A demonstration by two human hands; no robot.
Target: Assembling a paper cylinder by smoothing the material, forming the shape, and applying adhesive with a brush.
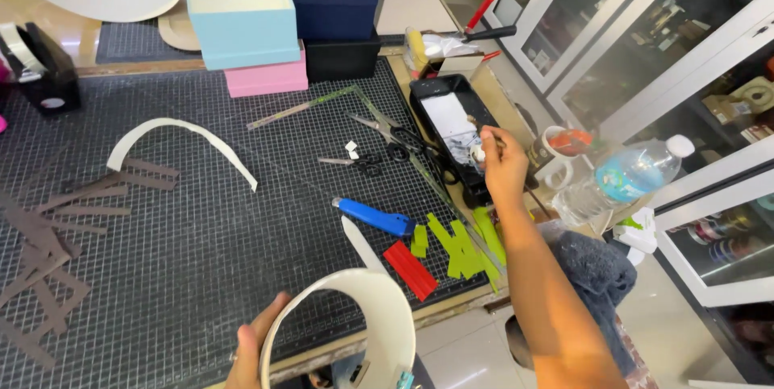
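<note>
Dark gridded cutting mat point(201, 260) covers the worktable, with stacked gift boxes at its far edge and glass-fronted cabinets to the right. The person's right hand point(498, 165) reaches out over a black glue tray point(446, 107) whose floor is coated with white paste; its fingers are clenched around the handle of a small brush point(479, 149), the tip dipping toward the near end of the tray, just beyond the fingertips. The left hand point(251, 349) sits low and close to the body, fingers curled around the outside of a white card ring point(355, 324), a curved band of board held upright on its edge with the open side facing up toward the camera.

To load the brush well, it seems wise to drag the bristles across the shallow end of the tray so that only a thin film clings, since a heavy blob would likely run on thin card. The grip near the ferrule looks firm enough for that; a lighter wrist would probably spread paste more evenly. The ring appears easy to squash, so the left fingers should press no harder than needed to keep its curve.

Left of the right fingers lie scissors point(385, 137), a blue craft knife point(375, 216), green paper strips point(459, 245) and a red strip point(409, 269). Right of them stand a mug point(560, 151) and a plastic water bottle point(621, 179), near enough that the elbow could knock them.
</note>
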